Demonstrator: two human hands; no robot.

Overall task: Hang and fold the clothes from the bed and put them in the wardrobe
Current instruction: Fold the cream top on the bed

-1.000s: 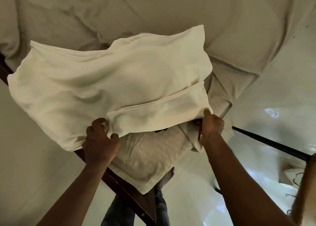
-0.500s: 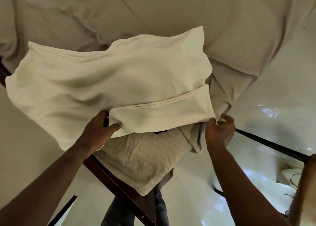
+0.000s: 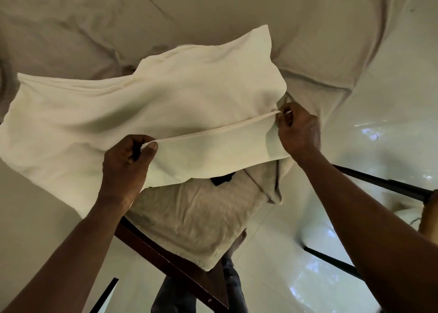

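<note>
Nearest, at the bed [image 3: 237, 11] corner, left hand [image 3: 125, 165] and right hand [image 3: 299, 132] each pinch an end of the cream garment's [image 3: 147, 113] folded hem. Folding judged underway; further folds and wardrobe stowage remain. Wardrobe unseen.

Glossy pale floor [image 3: 391, 113] with window-light reflections, dark wooden bed frame [image 3: 170, 263], rumpled beige bedsheet [image 3: 213, 4]

Garment [image 3: 147, 113] lies across the bed [image 3: 213, 9] corner, spilling over its left edge. Folded strip along the near side, left hand [image 3: 125, 163] at one end, right hand [image 3: 298, 132] at the other. Small object [image 3: 222, 178] just under that strip, on the sheet [image 3: 196, 218]. Bed frame [image 3: 170, 260] below the sheet; floor [image 3: 379, 113] to the right.
</note>
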